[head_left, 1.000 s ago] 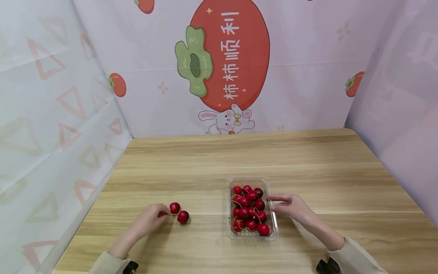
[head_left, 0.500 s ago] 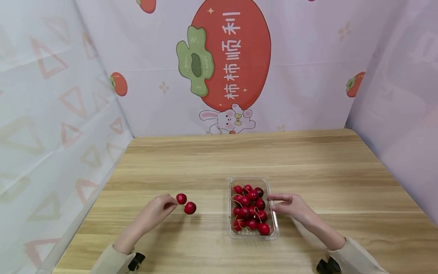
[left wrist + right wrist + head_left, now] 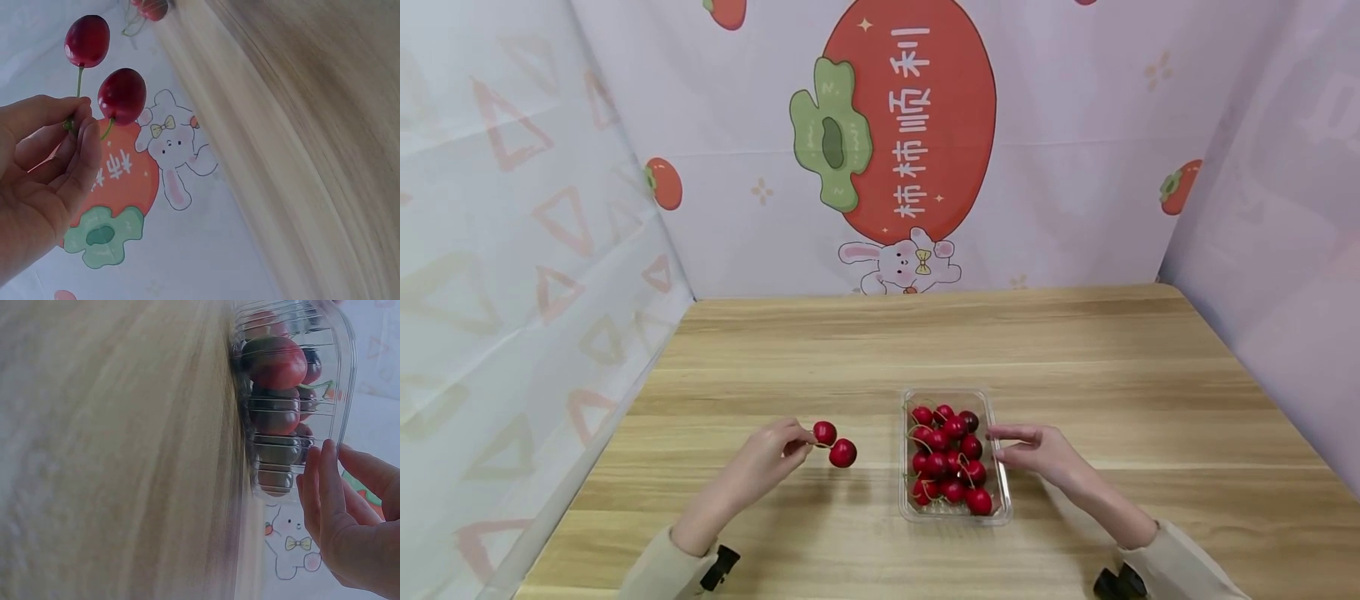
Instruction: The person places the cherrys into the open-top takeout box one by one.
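Observation:
Two dark red cherries [image 3: 842,453] hang in the air left of the container, their stems pinched between the thumb and fingertips of my left hand [image 3: 769,457]. The left wrist view shows both cherries [image 3: 122,96] and the green stems at the fingertips. A clear plastic container [image 3: 955,518] on the table holds several cherries [image 3: 936,465] with stems. At its right side, my right hand [image 3: 1047,454] touches the rim with fairly straight fingers. In the right wrist view those fingertips meet the ribbed clear container [image 3: 340,425] near its upper edge.
The wooden table [image 3: 775,358] carries the container near its middle. Behind it hangs a white cloth [image 3: 1060,217] with a big persimmon and a rabbit printed on it. Patterned cloth [image 3: 512,250] also borders the left side.
My left hand has lifted the two cherries by their stems off the table and carried them right, toward the container. The right hand has stayed at the container's rim.

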### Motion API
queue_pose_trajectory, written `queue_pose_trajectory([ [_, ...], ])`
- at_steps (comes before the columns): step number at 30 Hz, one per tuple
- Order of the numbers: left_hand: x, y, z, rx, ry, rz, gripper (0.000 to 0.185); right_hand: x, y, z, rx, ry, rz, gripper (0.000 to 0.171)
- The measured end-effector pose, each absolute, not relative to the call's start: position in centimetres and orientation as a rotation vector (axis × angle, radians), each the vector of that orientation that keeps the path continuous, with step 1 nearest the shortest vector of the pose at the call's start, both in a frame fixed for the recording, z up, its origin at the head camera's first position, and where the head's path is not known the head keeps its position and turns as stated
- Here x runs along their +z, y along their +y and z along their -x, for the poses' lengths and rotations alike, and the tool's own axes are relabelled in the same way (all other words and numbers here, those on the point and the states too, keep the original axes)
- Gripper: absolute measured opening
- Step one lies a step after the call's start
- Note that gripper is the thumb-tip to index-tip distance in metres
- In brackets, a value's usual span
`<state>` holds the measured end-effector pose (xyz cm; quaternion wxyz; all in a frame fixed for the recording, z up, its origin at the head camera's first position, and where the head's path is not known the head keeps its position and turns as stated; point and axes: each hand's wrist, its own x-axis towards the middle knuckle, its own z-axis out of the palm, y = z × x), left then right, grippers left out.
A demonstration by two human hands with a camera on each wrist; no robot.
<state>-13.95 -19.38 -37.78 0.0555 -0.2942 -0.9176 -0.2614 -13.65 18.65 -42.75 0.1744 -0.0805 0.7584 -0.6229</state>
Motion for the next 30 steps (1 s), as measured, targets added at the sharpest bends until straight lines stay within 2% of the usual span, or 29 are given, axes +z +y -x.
queue_pose_trajectory([
  [30, -36.6, -12.8, 13.4, -0.875, -2.631, 1.224, 0.009, -43.0, 18.7, 13.8, -1.774, 2.153, 0.229, 0.052],
])
